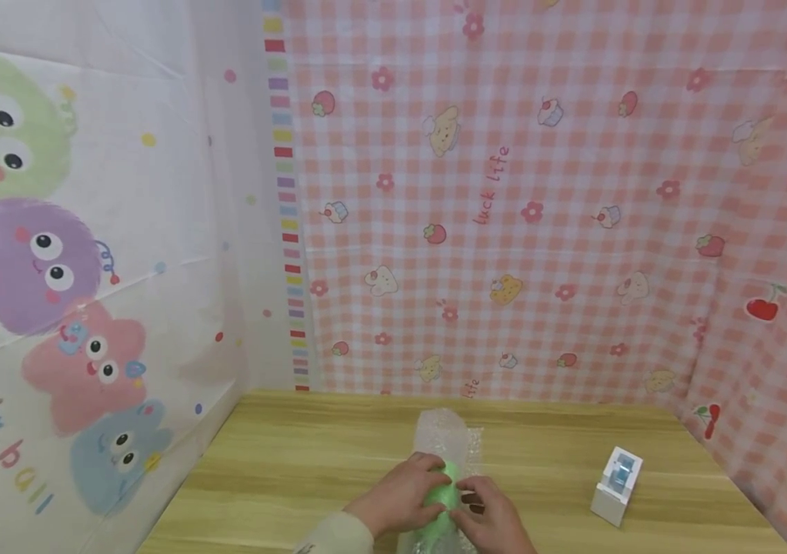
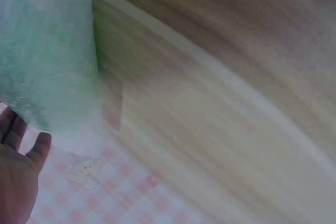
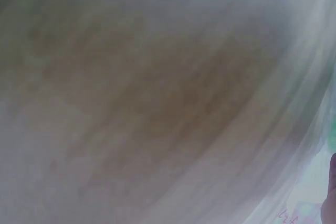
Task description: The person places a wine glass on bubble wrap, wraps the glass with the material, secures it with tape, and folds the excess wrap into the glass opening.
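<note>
A light green, rounded object [image 1: 443, 500] lies on a sheet of bubble wrap [image 1: 440, 432] at the table's front middle. My left hand [image 1: 400, 492] holds it from the left, fingers bent over its top and thumb lower down. From the right, my right hand [image 1: 493, 517] grips its side and the wrap there with bent fingers and thumb. In the left wrist view, the wrapped green object [image 2: 47, 51] looks like a cylinder, its colour showing through the clear plastic. Only a finger edge of the right hand [image 3: 329, 198] shows in the right wrist view.
A small white holder [image 1: 615, 488] with a clear blue piece in its top stands to the right on the wood-grain table [image 1: 282, 469]. A pink checked cloth [image 1: 504, 231] hangs behind the table, and a white printed cloth [image 1: 178, 331] on the left.
</note>
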The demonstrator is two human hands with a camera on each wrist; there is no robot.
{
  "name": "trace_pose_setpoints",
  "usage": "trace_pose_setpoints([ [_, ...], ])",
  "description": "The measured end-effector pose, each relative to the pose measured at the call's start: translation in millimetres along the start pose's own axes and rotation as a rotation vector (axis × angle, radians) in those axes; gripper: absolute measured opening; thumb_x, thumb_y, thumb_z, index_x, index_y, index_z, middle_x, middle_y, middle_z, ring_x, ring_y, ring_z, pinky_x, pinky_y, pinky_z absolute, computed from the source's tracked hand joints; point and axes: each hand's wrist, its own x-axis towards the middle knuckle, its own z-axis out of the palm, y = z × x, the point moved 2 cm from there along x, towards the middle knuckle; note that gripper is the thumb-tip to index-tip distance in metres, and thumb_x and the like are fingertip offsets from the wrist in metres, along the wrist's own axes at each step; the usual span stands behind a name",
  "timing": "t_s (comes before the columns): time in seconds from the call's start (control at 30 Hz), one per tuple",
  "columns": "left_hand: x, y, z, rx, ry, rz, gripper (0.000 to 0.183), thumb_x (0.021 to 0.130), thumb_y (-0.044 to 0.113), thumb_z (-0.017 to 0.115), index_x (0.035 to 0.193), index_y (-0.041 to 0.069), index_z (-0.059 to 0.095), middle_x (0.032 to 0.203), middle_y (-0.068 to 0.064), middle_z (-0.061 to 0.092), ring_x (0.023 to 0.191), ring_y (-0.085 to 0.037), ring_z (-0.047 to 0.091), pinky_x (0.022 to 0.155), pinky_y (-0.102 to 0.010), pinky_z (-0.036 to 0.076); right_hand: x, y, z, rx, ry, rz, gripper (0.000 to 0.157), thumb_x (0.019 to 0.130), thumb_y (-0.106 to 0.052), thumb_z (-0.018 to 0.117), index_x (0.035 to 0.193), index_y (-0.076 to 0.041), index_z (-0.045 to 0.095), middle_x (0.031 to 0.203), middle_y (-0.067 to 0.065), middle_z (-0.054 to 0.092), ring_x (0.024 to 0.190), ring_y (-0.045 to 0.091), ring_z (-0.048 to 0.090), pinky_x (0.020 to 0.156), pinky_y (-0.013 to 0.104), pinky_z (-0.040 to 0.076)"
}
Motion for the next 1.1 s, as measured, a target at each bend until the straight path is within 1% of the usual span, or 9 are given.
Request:
trace_pose_setpoints([
  [0.1, -3.0, -3.0, -0.7, -0.121, -0.018, -0.04, 0.038, 0.092, 0.015, 0.064, 0.129, 0.009, 0.064, 0.139, -0.004, 0.055, 0.131, -0.019, 0.047, 0.107, -0.032, 0.042, -0.1, 0.6, 0.7, 0.033, -0.029, 0.03, 0.037, 0.088, -0.022, 0.076, 0.116, -0.002, 0.061, 0.116, 0.015, 0.06, 0.1, 0.036, 0.066, 0.078, 0.034, 0.058],
  [0.2, -5.4, -6.0, 0.6, -0.171, -0.024, -0.057, 0.041, 0.09, 0.011, 0.063, 0.13, 0.007, 0.062, 0.141, -0.005, 0.053, 0.133, -0.02, 0.046, 0.109, -0.033, 0.041, 0.4, 0.1, 0.5, 0.056, -0.045, 0.053, 0.038, 0.088, -0.021, 0.076, 0.116, -0.001, 0.06, 0.118, 0.017, 0.059, 0.101, 0.038, 0.065, 0.079, 0.035, 0.059],
  [0.33, -7.2, -8.3, 3.7, -0.133, -0.015, -0.054, 0.041, 0.09, 0.015, 0.066, 0.131, 0.011, 0.064, 0.144, -0.006, 0.048, 0.135, -0.023, 0.041, 0.109, -0.036, 0.04, 1.6, -0.4, -0.5, 0.05, -0.06, 0.079, 0.038, 0.088, -0.02, 0.076, 0.117, -0.001, 0.06, 0.117, 0.017, 0.059, 0.101, 0.038, 0.066, 0.079, 0.037, 0.059],
  [0.47, -8.2, -9.5, 6.1, -0.107, 0.001, -0.049, 0.04, 0.091, 0.02, 0.067, 0.131, 0.016, 0.065, 0.141, -0.005, 0.047, 0.133, -0.024, 0.04, 0.108, -0.04, 0.042, 1.7, 1.1, -0.9, 0.053, -0.075, 0.1, 0.039, 0.088, -0.021, 0.075, 0.117, 0.001, 0.059, 0.118, 0.019, 0.059, 0.101, 0.039, 0.066, 0.079, 0.039, 0.059],
  [0.57, -7.6, -9.8, 6.1, -0.116, 0.005, -0.043, 0.039, 0.093, 0.022, 0.068, 0.131, 0.015, 0.063, 0.139, -0.004, 0.05, 0.131, -0.022, 0.043, 0.107, -0.038, 0.043, 1.2, 3.9, -0.7, 0.077, -0.082, 0.109, 0.04, 0.089, -0.02, 0.075, 0.118, 0.002, 0.058, 0.12, 0.022, 0.059, 0.102, 0.039, 0.067, 0.078, 0.037, 0.059],
  [0.7, -5.6, -9.2, 3.1, -0.122, 0.025, -0.023, 0.037, 0.091, 0.022, 0.071, 0.125, 0.01, 0.065, 0.136, -0.004, 0.054, 0.129, -0.02, 0.047, 0.108, -0.033, 0.042, 0.3, 6.8, -1.0, 0.106, -0.091, 0.114, 0.041, 0.089, -0.02, 0.075, 0.118, 0.003, 0.057, 0.121, 0.025, 0.058, 0.102, 0.039, 0.067, 0.077, 0.037, 0.059],
  [0.8, -5.0, -8.8, 2.1, -0.107, 0.038, -0.026, 0.035, 0.089, 0.024, 0.073, 0.121, 0.012, 0.069, 0.137, -0.006, 0.053, 0.129, -0.021, 0.046, 0.108, -0.033, 0.041, -1.3, 7.1, -0.5, 0.116, -0.082, 0.109, 0.041, 0.09, -0.019, 0.074, 0.118, 0.004, 0.057, 0.119, 0.024, 0.059, 0.1, 0.038, 0.068, 0.077, 0.036, 0.059],
  [0.97, -5.3, -8.2, 3.2, -0.107, 0.026, -0.053, 0.035, 0.089, 0.029, 0.073, 0.122, 0.018, 0.07, 0.138, -0.004, 0.051, 0.131, -0.022, 0.043, 0.107, -0.039, 0.042, -4.7, 7.2, 1.8, 0.152, -0.068, 0.104, 0.04, 0.09, -0.014, 0.074, 0.118, 0.008, 0.056, 0.116, 0.026, 0.061, 0.099, 0.038, 0.068, 0.077, 0.035, 0.059],
  [1.1, -4.1, -6.9, 2.3, -0.1, 0.013, -0.044, 0.034, 0.09, 0.031, 0.073, 0.122, 0.019, 0.07, 0.138, -0.003, 0.053, 0.13, -0.02, 0.045, 0.104, -0.038, 0.045, -5.3, 8.7, 2.3, 0.155, -0.076, 0.102, 0.039, 0.09, -0.014, 0.073, 0.117, 0.007, 0.056, 0.116, 0.026, 0.062, 0.098, 0.037, 0.069, 0.077, 0.036, 0.059],
])
